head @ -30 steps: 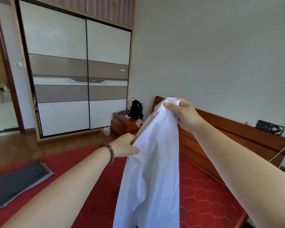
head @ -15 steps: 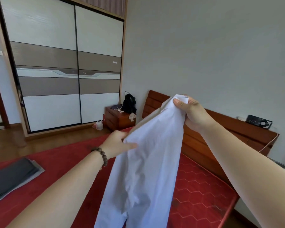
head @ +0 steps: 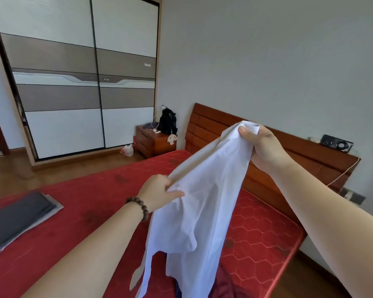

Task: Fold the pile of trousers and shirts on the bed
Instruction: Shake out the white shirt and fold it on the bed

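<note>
So that its length can hang free and straighten before folding, the white shirt [head: 202,203] is held up at centre frame above the red bed [head: 91,196], pinched by the left hand [head: 159,192] low and the right hand [head: 261,143] high.

At ten o'clock we see a sliding-door wardrobe [head: 78,78] in white and grey-brown bands. At twelve o'clock a wooden nightstand [head: 154,144] carries a black backpack [head: 168,124], with a white plastic bag [head: 127,150] on the wooden floor [head: 78,171] just beside it. At two o'clock a black device [head: 336,143] rests on the red-brown headboard [head: 213,125].
</note>
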The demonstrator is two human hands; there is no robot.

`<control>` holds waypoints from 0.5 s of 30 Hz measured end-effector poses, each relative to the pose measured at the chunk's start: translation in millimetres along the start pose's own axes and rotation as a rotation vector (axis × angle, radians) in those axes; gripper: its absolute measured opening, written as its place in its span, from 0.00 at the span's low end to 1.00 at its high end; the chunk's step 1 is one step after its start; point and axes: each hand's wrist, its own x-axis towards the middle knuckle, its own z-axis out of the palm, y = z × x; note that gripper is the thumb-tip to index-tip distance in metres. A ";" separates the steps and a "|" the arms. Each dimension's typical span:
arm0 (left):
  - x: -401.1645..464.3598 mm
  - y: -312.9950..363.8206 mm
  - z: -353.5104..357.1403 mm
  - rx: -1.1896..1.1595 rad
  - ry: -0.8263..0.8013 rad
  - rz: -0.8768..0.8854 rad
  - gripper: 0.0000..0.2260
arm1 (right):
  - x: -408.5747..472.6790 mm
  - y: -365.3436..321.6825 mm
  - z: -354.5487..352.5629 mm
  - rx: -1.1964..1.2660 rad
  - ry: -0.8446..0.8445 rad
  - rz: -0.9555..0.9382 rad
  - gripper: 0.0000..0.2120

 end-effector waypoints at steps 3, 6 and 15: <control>-29.2 -3.2 27.1 0.032 -0.198 -0.117 0.26 | -9.6 -6.8 6.2 0.008 0.033 0.011 0.17; -52.3 -6.9 24.1 -0.050 -0.165 -0.147 0.28 | -23.9 -11.6 7.7 -0.022 0.029 0.017 0.18; -186.3 4.9 -2.7 -0.008 -0.188 -0.252 0.27 | -118.5 -24.2 29.3 -0.031 0.030 0.075 0.14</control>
